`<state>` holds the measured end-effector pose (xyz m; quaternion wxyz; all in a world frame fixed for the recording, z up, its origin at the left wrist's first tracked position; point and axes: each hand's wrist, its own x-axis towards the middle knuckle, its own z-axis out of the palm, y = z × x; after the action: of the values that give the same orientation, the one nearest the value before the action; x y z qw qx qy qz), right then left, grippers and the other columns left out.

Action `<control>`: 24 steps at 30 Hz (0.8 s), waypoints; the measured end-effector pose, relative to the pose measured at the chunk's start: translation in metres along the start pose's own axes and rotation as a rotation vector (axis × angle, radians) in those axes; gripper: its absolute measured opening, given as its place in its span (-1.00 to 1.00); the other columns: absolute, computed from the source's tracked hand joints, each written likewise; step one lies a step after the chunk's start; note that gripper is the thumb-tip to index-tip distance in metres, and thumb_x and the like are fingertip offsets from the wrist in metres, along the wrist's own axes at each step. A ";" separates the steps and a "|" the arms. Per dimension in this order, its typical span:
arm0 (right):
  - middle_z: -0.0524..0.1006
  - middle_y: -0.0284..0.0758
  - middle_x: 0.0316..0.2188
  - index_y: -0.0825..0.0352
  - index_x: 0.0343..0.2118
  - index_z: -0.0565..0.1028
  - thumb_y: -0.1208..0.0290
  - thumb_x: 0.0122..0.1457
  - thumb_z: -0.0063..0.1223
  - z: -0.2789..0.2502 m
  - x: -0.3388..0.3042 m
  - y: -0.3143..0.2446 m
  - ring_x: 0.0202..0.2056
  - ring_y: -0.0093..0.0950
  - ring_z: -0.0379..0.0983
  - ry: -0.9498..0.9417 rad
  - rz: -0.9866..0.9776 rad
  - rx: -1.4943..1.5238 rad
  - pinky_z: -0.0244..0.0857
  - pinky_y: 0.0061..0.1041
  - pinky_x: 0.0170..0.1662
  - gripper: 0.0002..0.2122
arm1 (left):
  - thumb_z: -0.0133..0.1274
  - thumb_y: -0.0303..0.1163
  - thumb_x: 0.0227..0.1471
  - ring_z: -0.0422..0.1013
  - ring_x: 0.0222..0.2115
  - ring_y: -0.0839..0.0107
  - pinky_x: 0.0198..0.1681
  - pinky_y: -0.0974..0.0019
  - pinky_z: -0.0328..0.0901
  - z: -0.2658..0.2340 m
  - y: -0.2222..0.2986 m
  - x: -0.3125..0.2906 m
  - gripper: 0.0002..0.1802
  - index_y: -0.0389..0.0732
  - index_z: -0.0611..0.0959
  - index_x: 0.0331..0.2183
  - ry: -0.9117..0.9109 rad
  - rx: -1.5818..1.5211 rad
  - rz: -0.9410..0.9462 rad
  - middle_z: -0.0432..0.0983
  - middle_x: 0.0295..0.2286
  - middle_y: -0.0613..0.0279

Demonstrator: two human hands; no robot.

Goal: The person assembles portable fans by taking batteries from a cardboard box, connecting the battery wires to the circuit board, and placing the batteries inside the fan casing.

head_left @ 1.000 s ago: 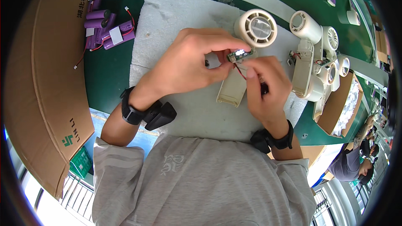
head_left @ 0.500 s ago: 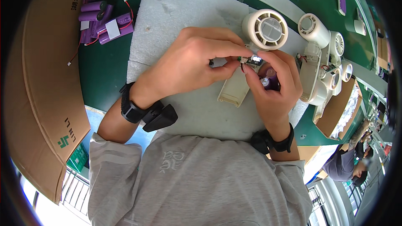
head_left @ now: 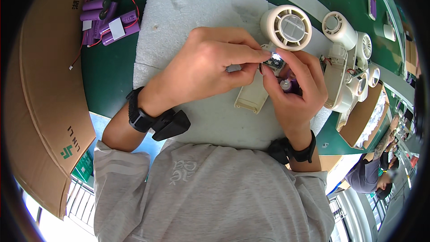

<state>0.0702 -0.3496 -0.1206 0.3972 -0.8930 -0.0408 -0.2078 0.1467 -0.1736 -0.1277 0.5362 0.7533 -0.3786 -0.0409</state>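
My left hand (head_left: pixel 210 65) pinches a small green circuit board (head_left: pixel 274 62) at its fingertips, just below the round head of a cream handheld fan (head_left: pixel 286 28). The fan lies on a white foam pad (head_left: pixel 197 13), its open cream handle shell (head_left: pixel 251 96) pointing toward me. My right hand (head_left: pixel 295 89) is curled around a purple battery cell (head_left: pixel 286 85) and touches the same board from the right. Both hands meet over the fan's neck. Thin red wires run there, mostly hidden by my fingers.
Several purple battery packs (head_left: pixel 105 20) with red leads lie at the far left on the green table (head_left: pixel 105 71). A cardboard box (head_left: pixel 42 89) stands along the left. More cream fans (head_left: pixel 347 58) are stacked at the right beside another box (head_left: pixel 365 116). A person (head_left: pixel 371 175) sits at lower right.
My right hand has come up and closed in against my left at the fan's neck, now gripping the purple cell. The fan and handle shell lie in the same place.
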 end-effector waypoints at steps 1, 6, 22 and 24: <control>0.52 -0.37 -0.33 0.33 -0.21 0.60 0.66 -0.24 0.35 0.000 0.000 0.000 -0.54 -0.69 0.35 0.003 0.001 0.000 0.19 -0.72 -0.55 -0.60 | 0.20 -0.69 -0.24 0.52 -0.49 0.41 -0.47 0.45 0.42 0.000 0.000 0.000 -0.68 -0.22 0.72 -0.31 -0.001 -0.003 -0.005 0.59 -0.43 0.20; 0.52 -0.38 -0.33 0.32 -0.22 0.62 0.65 -0.24 0.35 0.003 -0.001 0.001 -0.52 -0.68 0.36 0.026 0.000 -0.005 0.21 -0.72 -0.53 -0.60 | 0.20 -0.69 -0.23 0.52 -0.50 0.43 -0.50 0.47 0.40 0.001 0.000 -0.001 -0.68 -0.22 0.72 -0.32 -0.002 -0.015 -0.021 0.59 -0.44 0.19; 0.49 -0.37 -0.38 0.34 -0.26 0.62 0.65 -0.08 0.28 -0.013 -0.004 -0.012 -0.51 -0.66 0.36 -0.098 0.191 -0.012 0.18 -0.71 -0.54 -0.74 | 0.16 -0.69 -0.22 0.50 -0.54 0.37 -0.45 0.36 0.42 -0.001 0.002 0.005 -0.66 -0.22 0.63 -0.29 -0.087 -0.271 -0.195 0.54 -0.46 0.17; 0.49 -0.37 -0.38 0.35 -0.27 0.62 0.65 -0.09 0.28 -0.014 -0.003 -0.009 -0.51 -0.64 0.36 -0.110 0.153 -0.014 0.18 -0.70 -0.54 -0.74 | 0.14 -0.70 -0.20 0.51 -0.52 0.36 -0.43 0.36 0.43 0.000 0.000 0.005 -0.61 -0.20 0.61 -0.23 -0.116 -0.298 -0.210 0.54 -0.44 0.14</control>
<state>0.0607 -0.3530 -0.1072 0.4025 -0.9064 0.0071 -0.1278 0.1504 -0.1763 -0.1257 0.6118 0.6973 -0.3180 -0.1958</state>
